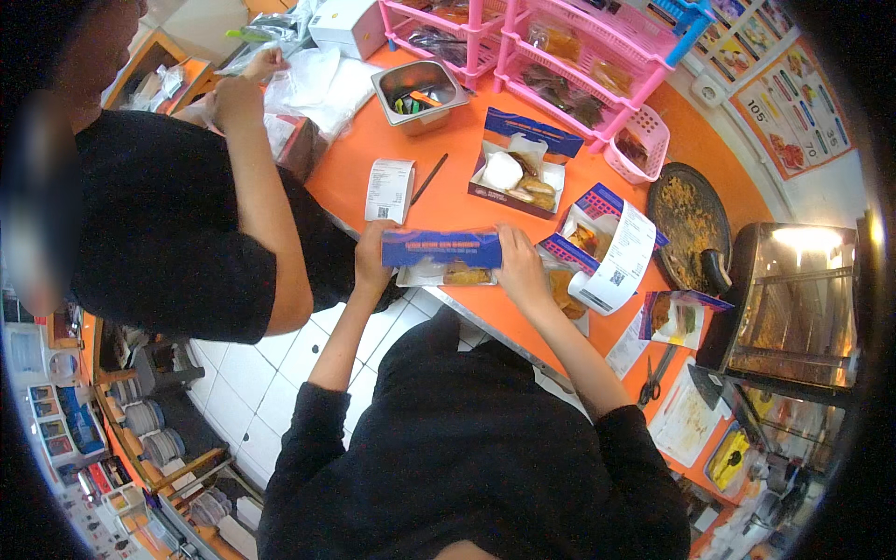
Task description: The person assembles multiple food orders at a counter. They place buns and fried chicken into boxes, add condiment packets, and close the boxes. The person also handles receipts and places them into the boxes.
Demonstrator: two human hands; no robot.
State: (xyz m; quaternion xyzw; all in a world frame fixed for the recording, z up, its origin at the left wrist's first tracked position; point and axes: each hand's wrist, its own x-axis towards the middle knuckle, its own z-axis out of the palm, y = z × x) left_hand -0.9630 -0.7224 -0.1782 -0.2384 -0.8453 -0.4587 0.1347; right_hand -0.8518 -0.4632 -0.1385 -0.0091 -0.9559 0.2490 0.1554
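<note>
A blue-lidded cardboard food box [442, 250] is at the near edge of an orange table [457, 203] — the person's left hand [371, 256] grips its left end, the right hand [522, 268] its right end. Beyond lie a white paper receipt [389, 190] and a rectangular steel pan [422, 121].

Held box [441, 249] at table's [453, 191] front; receipt [388, 189] behind, tub [437, 119] farther back; pan [686, 175] right.

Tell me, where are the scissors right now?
In the head view, the scissors lie toward the right on the orange counter, between a flat white paper slip and the white cutting board.
</note>
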